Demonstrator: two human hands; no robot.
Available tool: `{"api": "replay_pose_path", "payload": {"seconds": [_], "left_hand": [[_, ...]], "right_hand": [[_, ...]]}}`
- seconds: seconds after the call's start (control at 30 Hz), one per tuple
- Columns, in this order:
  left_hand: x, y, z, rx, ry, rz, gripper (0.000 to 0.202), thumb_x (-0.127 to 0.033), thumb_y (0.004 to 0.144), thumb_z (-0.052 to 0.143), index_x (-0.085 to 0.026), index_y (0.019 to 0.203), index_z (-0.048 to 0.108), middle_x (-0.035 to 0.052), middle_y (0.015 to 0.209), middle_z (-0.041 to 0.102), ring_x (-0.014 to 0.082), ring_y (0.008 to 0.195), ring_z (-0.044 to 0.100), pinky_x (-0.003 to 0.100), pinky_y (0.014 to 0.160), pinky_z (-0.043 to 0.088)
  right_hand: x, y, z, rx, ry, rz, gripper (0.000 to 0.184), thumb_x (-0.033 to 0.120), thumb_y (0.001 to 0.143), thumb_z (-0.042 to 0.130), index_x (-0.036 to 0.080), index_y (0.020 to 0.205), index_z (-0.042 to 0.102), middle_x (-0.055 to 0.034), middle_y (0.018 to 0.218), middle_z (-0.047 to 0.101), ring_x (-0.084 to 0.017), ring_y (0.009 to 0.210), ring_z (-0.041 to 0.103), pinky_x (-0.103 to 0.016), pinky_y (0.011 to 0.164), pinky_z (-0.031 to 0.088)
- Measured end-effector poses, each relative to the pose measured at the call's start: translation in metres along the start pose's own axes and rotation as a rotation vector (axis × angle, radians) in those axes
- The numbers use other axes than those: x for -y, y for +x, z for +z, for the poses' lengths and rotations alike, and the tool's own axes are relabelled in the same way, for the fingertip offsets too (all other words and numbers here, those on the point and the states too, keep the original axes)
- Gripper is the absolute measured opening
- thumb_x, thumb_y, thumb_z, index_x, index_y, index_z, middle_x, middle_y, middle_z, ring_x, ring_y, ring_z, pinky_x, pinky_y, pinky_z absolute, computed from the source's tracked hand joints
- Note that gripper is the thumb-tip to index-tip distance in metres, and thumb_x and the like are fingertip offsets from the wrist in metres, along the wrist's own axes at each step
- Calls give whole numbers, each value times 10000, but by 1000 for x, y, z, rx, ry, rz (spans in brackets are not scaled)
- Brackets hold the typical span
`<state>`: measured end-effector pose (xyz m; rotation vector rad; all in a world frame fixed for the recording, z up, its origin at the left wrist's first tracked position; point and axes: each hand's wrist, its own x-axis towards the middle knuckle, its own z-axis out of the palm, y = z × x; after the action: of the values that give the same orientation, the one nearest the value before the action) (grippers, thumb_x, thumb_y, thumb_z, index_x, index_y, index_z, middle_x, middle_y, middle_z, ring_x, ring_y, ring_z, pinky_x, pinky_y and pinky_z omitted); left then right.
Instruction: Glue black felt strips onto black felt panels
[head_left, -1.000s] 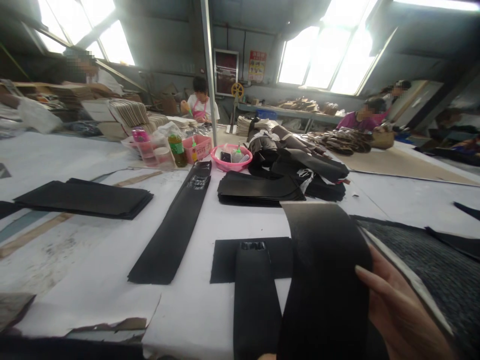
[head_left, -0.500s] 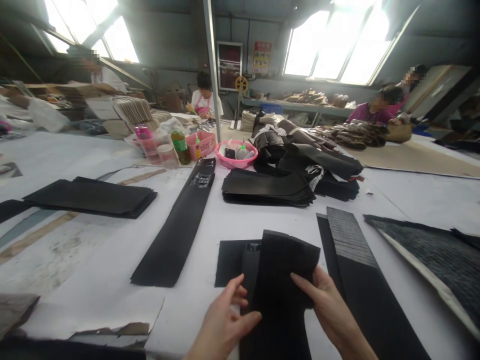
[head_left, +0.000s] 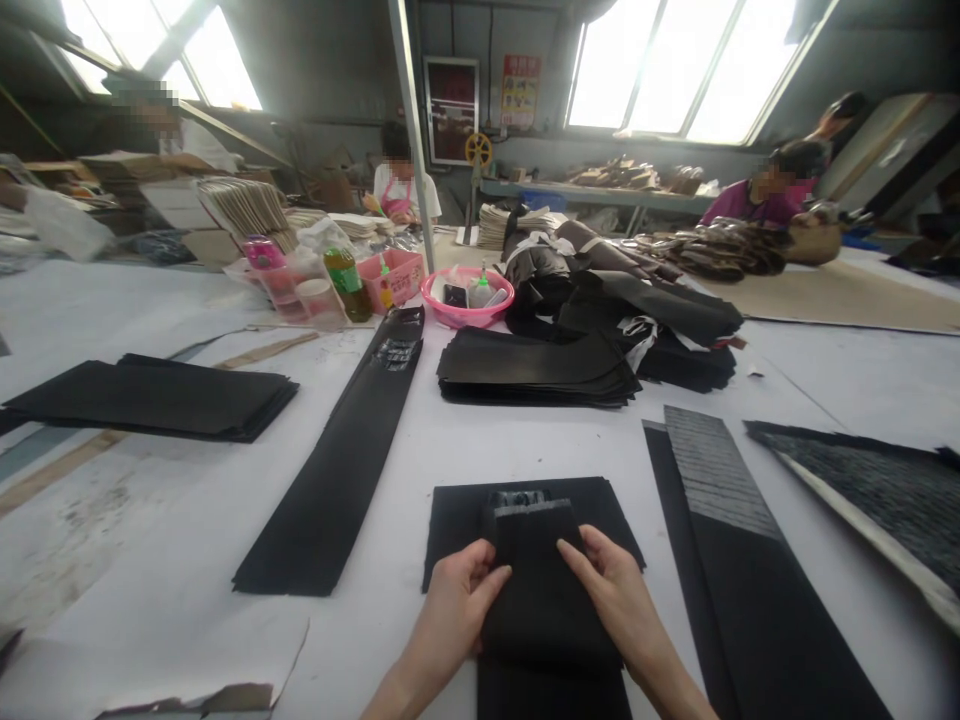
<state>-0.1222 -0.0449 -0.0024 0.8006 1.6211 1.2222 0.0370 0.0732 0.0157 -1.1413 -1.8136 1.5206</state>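
A narrow black strip lies lengthwise on a flat black rectangular sheet at the near edge of the white table. My left hand rests its fingers on the strip's left edge, thumb pressed against it. My right hand lies flat along the strip's right edge, fingers stretched forward. Both hands press the strip down on the strip stack below.
A long black strip runs up the middle left. Black stacks lie at left and centre. Grey-textured strips lie at right. A pink bowl, bottles and other people sit beyond.
The strip, held raised and curled in my right hand, has been lowered flat onto the black sheet. My left hand came in, and both hands now press its edges.
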Motion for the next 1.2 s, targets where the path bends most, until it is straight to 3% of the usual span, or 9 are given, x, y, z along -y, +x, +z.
{"api": "replay_pose_path", "payload": {"seconds": [0.13,0.23,0.3,0.47,0.6,0.77,0.93,1.2], "left_hand": [[5,7,-6,-62,49,-37,370,-505,866,489,-211,684,358,-74,550,406,74,393,399,164,335,239],[4,12,-9,-128,117,-21,382,-503,863,484,-211,656,349,-77,533,351,80,407,391,159,342,241],[3,13,-8,-136,154,-28,355,-498,857,486,-208,674,398,-67,543,388,91,433,413,160,354,263],[-3,13,-6,-129,177,-74,330,-516,852,474,-201,754,490,-23,622,535,121,480,475,177,379,327],[-6,13,-6,-171,230,-50,313,-487,870,465,-198,760,513,-22,622,523,121,509,479,177,419,340],[2,18,-6,-208,345,-44,369,-490,898,408,-203,672,462,-47,544,411,110,491,424,178,429,294],[14,22,-6,-229,392,-31,370,-472,903,413,-200,654,444,-47,543,471,97,481,418,194,471,292],[9,24,-6,-260,462,-45,348,-424,888,435,-202,622,401,-54,517,445,98,492,413,207,490,271]], "right_hand": [[-14,10,3,-59,-311,-80,351,441,902,500,205,657,414,48,605,418,-112,568,398,-211,525,333],[-19,11,6,-78,-468,-122,341,404,909,490,209,641,413,39,605,456,-125,565,438,-223,538,328],[-21,11,8,-82,-518,-131,276,371,903,505,213,679,469,31,640,517,-139,584,490,-228,556,341],[-28,12,9,-84,-517,-71,180,366,905,506,234,786,535,36,675,581,-145,583,546,-230,576,362],[-30,14,8,-107,-553,-66,258,425,934,443,236,769,505,36,651,574,-148,576,550,-231,571,345],[-32,18,7,-129,-593,-79,342,490,945,383,236,742,486,37,587,530,-150,538,530,-238,551,322],[-38,20,7,-143,-616,-82,355,525,937,379,245,763,511,40,594,546,-149,535,534,-244,554,321],[-40,21,8,-138,-656,-73,381,559,932,359,250,772,514,36,600,581,-159,537,561,-248,548,321]]}}
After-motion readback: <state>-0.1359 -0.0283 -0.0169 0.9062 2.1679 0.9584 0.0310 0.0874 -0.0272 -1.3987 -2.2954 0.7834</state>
